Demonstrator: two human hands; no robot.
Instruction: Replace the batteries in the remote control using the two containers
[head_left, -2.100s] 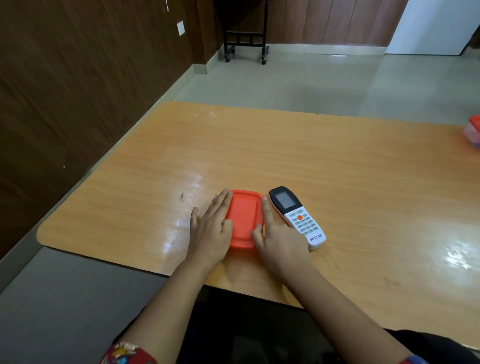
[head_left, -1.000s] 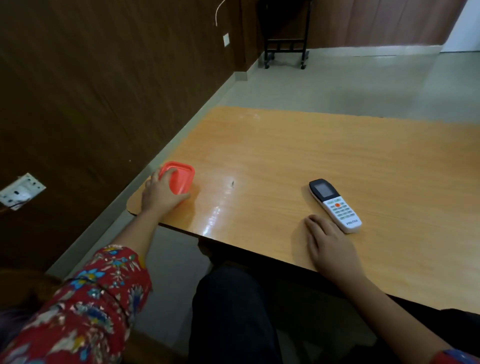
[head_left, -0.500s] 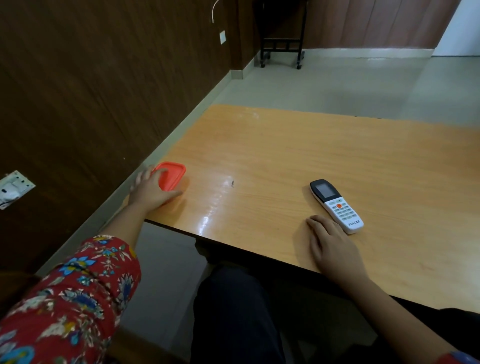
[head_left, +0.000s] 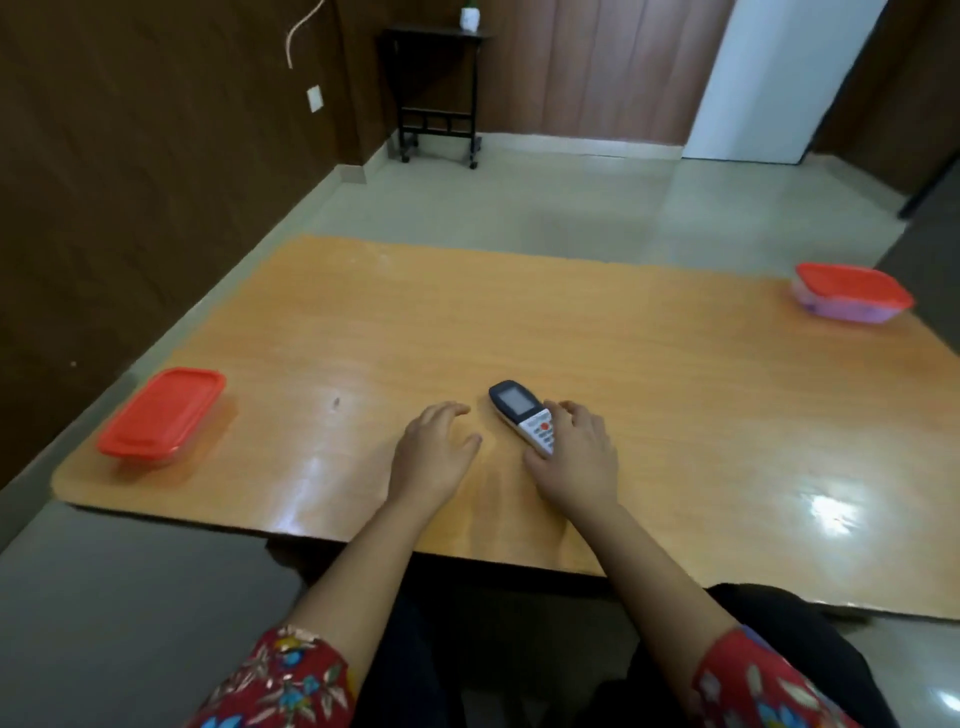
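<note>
Fingers of the right hand (head_left: 576, 457) curl round the remote control (head_left: 511, 402) at mid-table, the left hand (head_left: 434, 457) open just beside it; best grip firmly and flip it for the battery cover, left container (head_left: 161, 413) and right container (head_left: 852, 293) standing well off.

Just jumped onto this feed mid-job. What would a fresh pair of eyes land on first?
The bright red lids stand out: the left container sits at the near left corner of the table, the right container at its far right edge, both with lids on. Near the front edge, the right hand grips the lower end of the remote control, screen up, and the left hand rests open beside it.
</note>
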